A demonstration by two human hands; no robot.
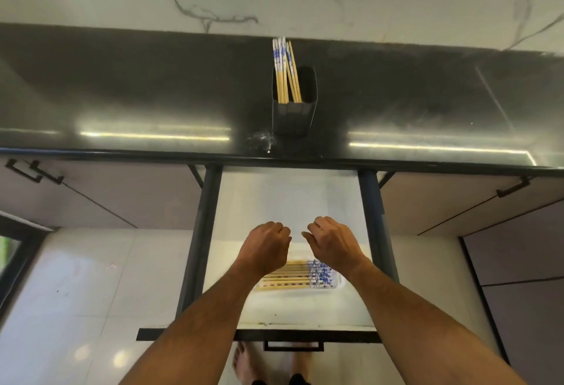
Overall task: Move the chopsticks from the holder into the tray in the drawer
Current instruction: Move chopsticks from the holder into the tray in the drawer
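Note:
A dark rectangular holder stands on the black counter and holds several wooden chopsticks with blue-and-white tops, leaning against its left side. Below it the drawer is pulled out, white inside. In the drawer lies a clear tray with several chopsticks lying flat, patterned ends to the right. My left hand and my right hand hover side by side above the tray's far edge, fingers curled, holding nothing that I can see.
The black counter runs the full width under a marble wall. Closed cabinet doors with dark handles flank the drawer. The drawer front and its handle are near my bare feet on the pale tiled floor.

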